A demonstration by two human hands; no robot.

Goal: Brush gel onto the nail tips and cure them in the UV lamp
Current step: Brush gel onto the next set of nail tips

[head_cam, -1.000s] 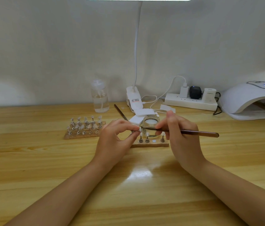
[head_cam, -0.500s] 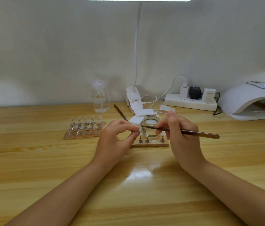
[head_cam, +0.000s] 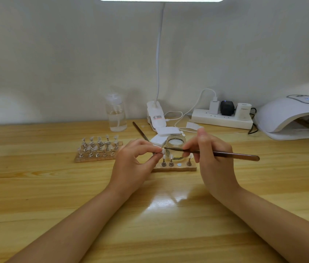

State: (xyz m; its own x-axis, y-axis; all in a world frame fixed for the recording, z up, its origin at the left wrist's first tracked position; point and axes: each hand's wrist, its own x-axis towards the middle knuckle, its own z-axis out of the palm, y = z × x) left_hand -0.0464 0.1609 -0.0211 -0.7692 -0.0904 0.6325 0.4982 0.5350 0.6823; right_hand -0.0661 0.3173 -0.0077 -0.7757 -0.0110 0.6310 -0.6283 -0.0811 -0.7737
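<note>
My left hand [head_cam: 134, 162] pinches a small nail tip on its metal stand [head_cam: 160, 151] between thumb and forefinger, lifted just above a wooden holder strip [head_cam: 174, 168]. My right hand [head_cam: 212, 158] grips a brown brush [head_cam: 233, 155] like a pen, and its bristle end touches the held tip. Three more tips stand on that strip, with one bare magnet spot. A small glass gel jar [head_cam: 175, 146] sits right behind. A second strip with several nail tips [head_cam: 98, 149] lies to the left. The white UV lamp [head_cam: 294, 118] stands at the far right with a strip inside.
A clear pump bottle [head_cam: 116, 115], a clip lamp base [head_cam: 154, 115] and a power strip [head_cam: 222, 118] with plugs and cables line the wall. White pads [head_cam: 166, 134] and a second brush [head_cam: 140, 130] lie behind the jar.
The brush tip has shifted slightly along the held nail tip; both hands stay in nearly the same place.
</note>
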